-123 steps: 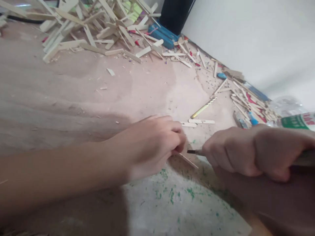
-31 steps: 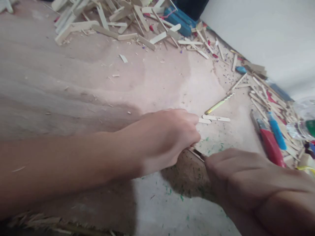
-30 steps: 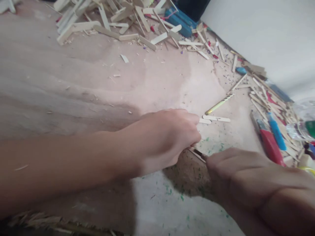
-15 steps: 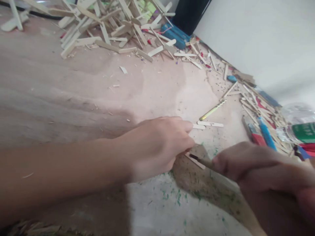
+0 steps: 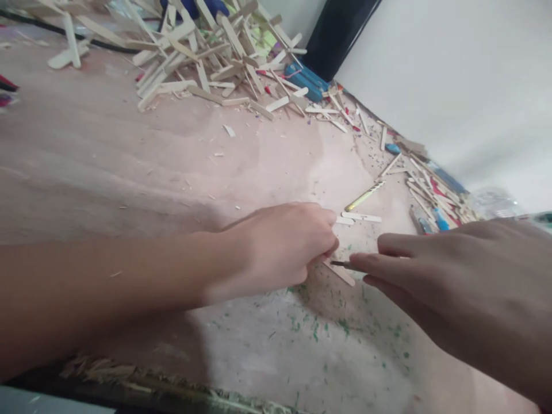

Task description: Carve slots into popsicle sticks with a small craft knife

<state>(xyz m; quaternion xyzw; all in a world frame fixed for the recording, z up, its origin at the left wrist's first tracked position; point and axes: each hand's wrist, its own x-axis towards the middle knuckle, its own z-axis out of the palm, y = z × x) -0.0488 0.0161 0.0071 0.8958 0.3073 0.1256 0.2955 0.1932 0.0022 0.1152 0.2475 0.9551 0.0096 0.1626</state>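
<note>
My left hand [image 5: 280,247] is curled into a loose fist on the worn board [image 5: 129,172], its fingertips pinning a thin wooden stick [image 5: 342,275] flat. My right hand [image 5: 452,276] comes in from the right, fingers pinched around a slim dark blade or tool [image 5: 340,264] whose tip touches the stick just beside my left fingertips. Most of the tool is hidden inside my right hand.
Two short cut sticks [image 5: 360,218] and a yellow striped pencil [image 5: 364,196] lie just beyond my hands. A big heap of wooden sticks [image 5: 202,52] fills the far side. More sticks and coloured scraps [image 5: 431,190] run along the white wall [image 5: 452,75]. A blue box [image 5: 306,80] sits at the back.
My right hand has turned flatter and raised its wrist, still pinching the tool against the stick. The view has tilted up, showing more of the far heap. My left hand stays put.
</note>
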